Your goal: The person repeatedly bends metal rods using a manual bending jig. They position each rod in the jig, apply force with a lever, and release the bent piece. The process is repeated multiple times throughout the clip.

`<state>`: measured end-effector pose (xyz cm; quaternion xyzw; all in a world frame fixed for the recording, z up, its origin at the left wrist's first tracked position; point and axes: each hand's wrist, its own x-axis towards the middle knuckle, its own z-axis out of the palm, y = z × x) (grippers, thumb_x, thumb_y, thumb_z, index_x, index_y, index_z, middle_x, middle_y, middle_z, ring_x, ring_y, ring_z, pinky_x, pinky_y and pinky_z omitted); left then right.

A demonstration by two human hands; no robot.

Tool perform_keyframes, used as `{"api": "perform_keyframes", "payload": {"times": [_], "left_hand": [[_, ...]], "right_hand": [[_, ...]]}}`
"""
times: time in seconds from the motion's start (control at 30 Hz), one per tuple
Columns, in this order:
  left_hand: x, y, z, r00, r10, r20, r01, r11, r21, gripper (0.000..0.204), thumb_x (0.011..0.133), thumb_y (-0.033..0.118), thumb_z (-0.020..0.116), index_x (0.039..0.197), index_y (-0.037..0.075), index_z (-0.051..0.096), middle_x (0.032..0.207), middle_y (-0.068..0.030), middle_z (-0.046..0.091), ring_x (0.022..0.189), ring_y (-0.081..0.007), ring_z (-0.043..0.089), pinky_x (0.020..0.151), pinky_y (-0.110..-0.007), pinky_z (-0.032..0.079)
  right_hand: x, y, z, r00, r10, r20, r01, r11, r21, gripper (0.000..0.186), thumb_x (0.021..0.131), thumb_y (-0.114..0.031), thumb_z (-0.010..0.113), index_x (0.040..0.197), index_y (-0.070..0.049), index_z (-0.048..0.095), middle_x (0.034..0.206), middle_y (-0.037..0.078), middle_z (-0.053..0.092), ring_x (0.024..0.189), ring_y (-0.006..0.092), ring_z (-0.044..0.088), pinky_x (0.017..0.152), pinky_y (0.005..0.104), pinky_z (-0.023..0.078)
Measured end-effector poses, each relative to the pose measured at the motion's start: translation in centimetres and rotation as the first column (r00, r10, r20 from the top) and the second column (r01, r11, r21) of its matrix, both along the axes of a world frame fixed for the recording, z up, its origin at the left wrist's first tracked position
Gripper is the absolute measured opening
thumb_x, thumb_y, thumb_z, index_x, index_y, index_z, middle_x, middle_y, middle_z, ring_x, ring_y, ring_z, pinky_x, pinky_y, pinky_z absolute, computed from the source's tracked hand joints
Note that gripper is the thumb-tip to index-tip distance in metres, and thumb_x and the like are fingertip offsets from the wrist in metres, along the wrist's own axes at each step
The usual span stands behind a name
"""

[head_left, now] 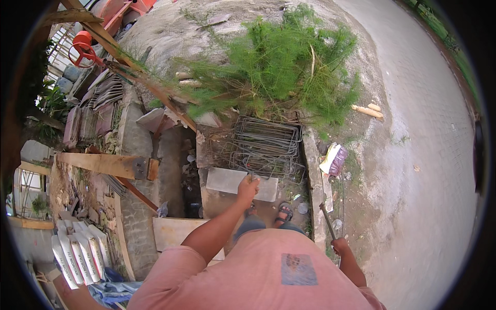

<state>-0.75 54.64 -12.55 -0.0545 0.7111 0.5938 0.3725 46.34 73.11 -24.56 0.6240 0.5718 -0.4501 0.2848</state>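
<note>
My left hand [248,188] is closed over the pale concrete slab [219,180], beside the lower end of a pile of bent steel rod frames [266,139]; what it grips is too small to make out. Out to the right, my right hand [340,246] is closed around a dark metal bar [327,218] that points forward. My sandalled feet stand just behind the slab.
A leafy branch [289,57] lies beyond the frames. To my left are a narrow trench [188,191], wooden planks [98,160], stacked tiles [93,119] and white bags [75,253]. A crumpled sack [333,157] lies rightward, beside a paved road [423,170].
</note>
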Motion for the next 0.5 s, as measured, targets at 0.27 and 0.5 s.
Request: {"api": "perform_keyframes", "payload": {"times": [0.27,0.5], "left_hand": [[3.7,14.0,1.4,0.563,-0.695,-0.447,0.550,0.719,-0.426,0.085,0.084,0.041,0.062,0.145,-0.005,0.024,0.149,-0.0282,0.027,0.141,-0.0354,0.025,0.113,-0.039,0.027],[5.6,6.8,0.8,0.449,-0.888,0.101,0.864,0.402,-0.302,0.076,0.084,0.041,0.062,0.142,-0.001,0.036,0.135,-0.0266,0.049,0.125,-0.0381,0.048,0.105,-0.041,0.038]], "right_hand": [[0.8,-0.8,2.8,1.000,0.002,0.031,-0.001,0.999,-0.033,0.026,0.072,-0.015,0.062,0.079,0.010,0.063,0.062,0.018,0.061,0.051,0.0269,0.061,0.046,0.0407,0.047],[3.8,-2.0,2.4,0.989,-0.105,0.103,0.115,0.989,-0.097,0.021,0.074,-0.013,0.060,0.080,0.007,0.062,0.061,0.013,0.059,0.050,0.0234,0.058,0.045,0.0401,0.044]]}}
